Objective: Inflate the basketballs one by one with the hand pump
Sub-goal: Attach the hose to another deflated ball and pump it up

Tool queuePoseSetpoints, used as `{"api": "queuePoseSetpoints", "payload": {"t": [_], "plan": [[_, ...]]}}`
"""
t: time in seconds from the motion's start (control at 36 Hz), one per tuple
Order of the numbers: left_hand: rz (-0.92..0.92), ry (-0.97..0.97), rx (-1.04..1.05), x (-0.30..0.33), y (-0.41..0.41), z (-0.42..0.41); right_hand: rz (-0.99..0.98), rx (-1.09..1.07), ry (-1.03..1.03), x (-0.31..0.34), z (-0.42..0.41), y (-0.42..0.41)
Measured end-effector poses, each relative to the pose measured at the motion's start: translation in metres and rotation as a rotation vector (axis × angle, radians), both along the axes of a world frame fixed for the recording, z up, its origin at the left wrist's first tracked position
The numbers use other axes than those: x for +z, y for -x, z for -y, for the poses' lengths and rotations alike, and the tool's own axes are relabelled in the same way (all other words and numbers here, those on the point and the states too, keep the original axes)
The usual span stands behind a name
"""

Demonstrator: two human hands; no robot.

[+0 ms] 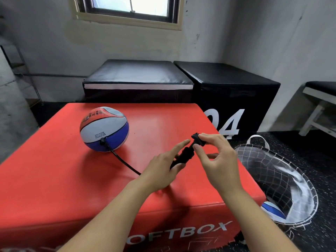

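1. Both hands meet over the near right part of the red soft box, which serves as the counter. The left hand wraps the black barrel of the hand pump from below, index finger stretched along it. That grip likely braces the body so the stroke has something to push against.
2. The right hand pinches the pump's T-handle between thumb and fingertips, the remaining fingers loosely curled behind. Held at the very end, it can draw the plunger straight out along the barrel's axis.
3. Only a short piece of rod shows between handle and barrel, so the pump looks close to fully pushed in; I judge this to be the turning point of a stroke.
4. The hose runs from under the left hand across the box top to the basketball, where its fitting sits in the valve low on the near side. The slack curve keeps pump movement from tugging the needle.
5. The basketball rests on the far left of the box top, well apart from both hands, valve turned towards the person so the connection stays visible.
6. A mesh basket stands on the floor just right of the box, with another ball inside, within easy reach for the next turn.
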State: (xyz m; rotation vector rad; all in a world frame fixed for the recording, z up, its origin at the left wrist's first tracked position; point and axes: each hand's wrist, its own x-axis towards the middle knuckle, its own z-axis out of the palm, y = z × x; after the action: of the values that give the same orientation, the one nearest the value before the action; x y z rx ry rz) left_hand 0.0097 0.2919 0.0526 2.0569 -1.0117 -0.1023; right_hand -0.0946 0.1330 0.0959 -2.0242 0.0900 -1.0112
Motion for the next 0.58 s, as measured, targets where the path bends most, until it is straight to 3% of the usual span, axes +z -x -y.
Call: {"api": "queuePoseSetpoints", "payload": {"t": [0.42,0.58], "plan": [[0.094,-0.076,-0.005,0.008,0.014,0.012,-0.088,-0.054,-0.024,-0.019,0.019,0.013],[0.104,-0.106,-0.019,0.008,0.017,0.013,-0.038,-0.065,-0.058,-0.009,0.026,0.023]]}}
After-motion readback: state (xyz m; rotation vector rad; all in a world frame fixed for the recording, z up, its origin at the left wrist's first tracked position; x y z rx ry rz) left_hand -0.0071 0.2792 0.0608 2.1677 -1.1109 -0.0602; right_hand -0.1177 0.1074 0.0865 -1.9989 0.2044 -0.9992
